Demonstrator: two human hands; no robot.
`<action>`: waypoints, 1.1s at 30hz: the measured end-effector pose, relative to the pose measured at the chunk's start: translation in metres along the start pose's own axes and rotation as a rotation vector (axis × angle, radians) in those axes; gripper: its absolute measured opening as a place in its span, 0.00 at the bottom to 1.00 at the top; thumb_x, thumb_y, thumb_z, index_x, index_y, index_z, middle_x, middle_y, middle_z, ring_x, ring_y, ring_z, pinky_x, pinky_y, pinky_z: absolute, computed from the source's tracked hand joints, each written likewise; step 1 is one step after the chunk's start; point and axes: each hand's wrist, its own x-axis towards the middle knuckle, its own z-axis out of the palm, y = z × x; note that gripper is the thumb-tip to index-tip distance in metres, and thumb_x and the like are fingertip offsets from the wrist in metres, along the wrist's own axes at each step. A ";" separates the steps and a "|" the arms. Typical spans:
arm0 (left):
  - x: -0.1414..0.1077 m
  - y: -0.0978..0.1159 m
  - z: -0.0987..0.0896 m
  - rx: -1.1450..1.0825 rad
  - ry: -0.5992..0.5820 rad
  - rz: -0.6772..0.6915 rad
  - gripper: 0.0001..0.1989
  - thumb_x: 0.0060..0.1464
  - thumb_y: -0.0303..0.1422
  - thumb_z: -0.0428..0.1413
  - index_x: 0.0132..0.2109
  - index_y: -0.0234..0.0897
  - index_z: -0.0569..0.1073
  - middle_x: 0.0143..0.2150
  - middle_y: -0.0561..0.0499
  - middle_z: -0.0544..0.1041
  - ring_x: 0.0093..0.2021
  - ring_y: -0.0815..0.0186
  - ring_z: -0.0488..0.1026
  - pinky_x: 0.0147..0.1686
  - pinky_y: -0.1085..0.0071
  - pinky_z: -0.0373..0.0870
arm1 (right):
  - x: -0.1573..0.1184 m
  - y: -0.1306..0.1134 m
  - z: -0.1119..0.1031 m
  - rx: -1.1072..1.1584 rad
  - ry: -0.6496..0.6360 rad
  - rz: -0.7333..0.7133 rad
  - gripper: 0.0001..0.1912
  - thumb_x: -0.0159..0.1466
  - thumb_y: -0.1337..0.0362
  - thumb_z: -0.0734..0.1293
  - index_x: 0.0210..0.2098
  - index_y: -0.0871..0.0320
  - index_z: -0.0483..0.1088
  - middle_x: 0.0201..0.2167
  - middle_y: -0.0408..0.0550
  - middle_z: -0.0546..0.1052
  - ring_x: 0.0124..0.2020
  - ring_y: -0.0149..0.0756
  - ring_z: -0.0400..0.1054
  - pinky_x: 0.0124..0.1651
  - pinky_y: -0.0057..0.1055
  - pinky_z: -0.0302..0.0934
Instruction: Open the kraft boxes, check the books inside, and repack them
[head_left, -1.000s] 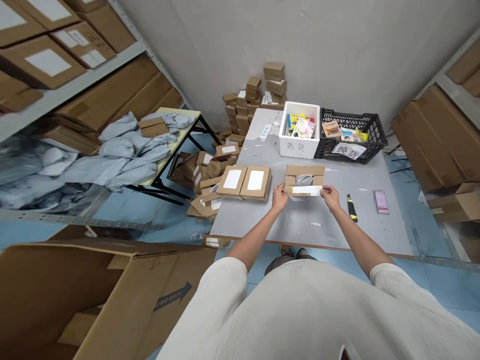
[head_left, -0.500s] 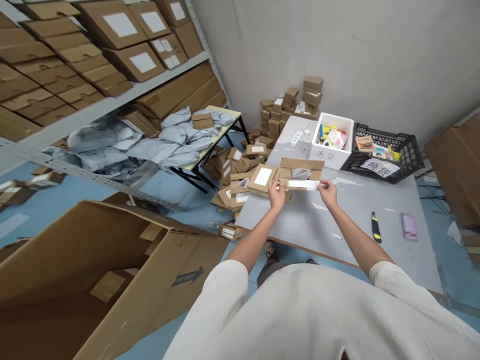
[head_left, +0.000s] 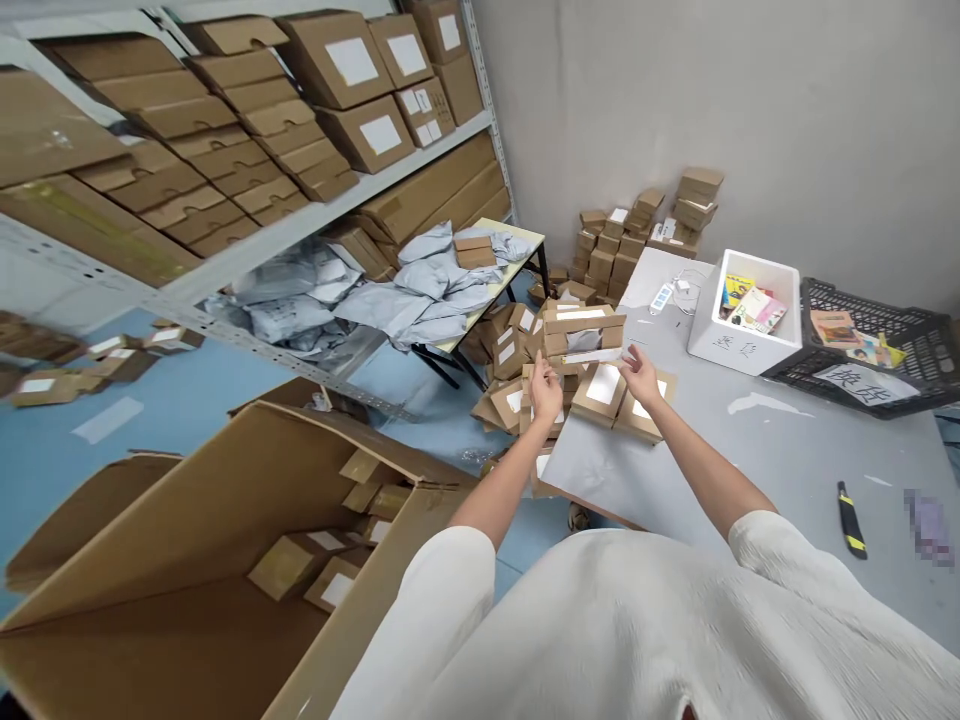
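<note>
Both the left hand point(head_left: 545, 392) and right hand point(head_left: 640, 377) flank an open carton point(head_left: 577, 325), fingers' point(head_left: 631, 361) grip unclear, grey contents point(head_left: 586, 341) indistinct.

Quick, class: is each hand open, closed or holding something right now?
Left hand: at the left edge of the open box; grip cannot be told.
Right hand: at the open box's right edge; grip cannot be told.
</note>
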 end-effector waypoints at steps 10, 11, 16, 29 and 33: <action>0.011 -0.044 0.005 -0.081 -0.155 -0.146 0.32 0.61 0.22 0.54 0.71 0.42 0.72 0.70 0.39 0.73 0.64 0.56 0.78 0.68 0.56 0.73 | -0.010 0.025 0.009 -0.124 -0.053 0.111 0.30 0.63 0.55 0.69 0.62 0.56 0.78 0.64 0.59 0.79 0.62 0.52 0.76 0.66 0.53 0.69; 0.010 -0.046 0.008 -0.083 -0.169 -0.147 0.31 0.61 0.22 0.54 0.70 0.42 0.73 0.69 0.39 0.73 0.64 0.56 0.78 0.68 0.57 0.73 | -0.011 0.027 0.006 -0.140 -0.042 0.122 0.28 0.62 0.55 0.68 0.60 0.56 0.79 0.62 0.60 0.81 0.60 0.52 0.77 0.66 0.53 0.69; 0.005 -0.041 0.026 -0.087 -0.260 -0.132 0.27 0.61 0.23 0.56 0.65 0.41 0.76 0.66 0.40 0.76 0.62 0.57 0.78 0.65 0.57 0.75 | -0.019 0.033 -0.008 -0.191 0.014 0.181 0.24 0.62 0.57 0.67 0.54 0.57 0.81 0.59 0.58 0.83 0.56 0.49 0.78 0.64 0.49 0.69; -0.054 -0.004 0.103 0.040 -0.695 -0.139 0.25 0.61 0.20 0.55 0.63 0.38 0.79 0.62 0.42 0.83 0.62 0.60 0.80 0.66 0.61 0.75 | -0.060 0.057 -0.079 -0.277 0.193 0.333 0.21 0.56 0.60 0.68 0.47 0.57 0.82 0.48 0.53 0.85 0.52 0.48 0.78 0.60 0.48 0.73; -0.066 -0.001 0.118 0.118 -0.752 -0.149 0.25 0.59 0.19 0.55 0.61 0.37 0.80 0.61 0.42 0.84 0.64 0.57 0.80 0.68 0.59 0.73 | -0.079 0.071 -0.090 -0.331 0.247 0.385 0.17 0.52 0.63 0.69 0.42 0.56 0.81 0.48 0.54 0.85 0.54 0.49 0.78 0.62 0.47 0.71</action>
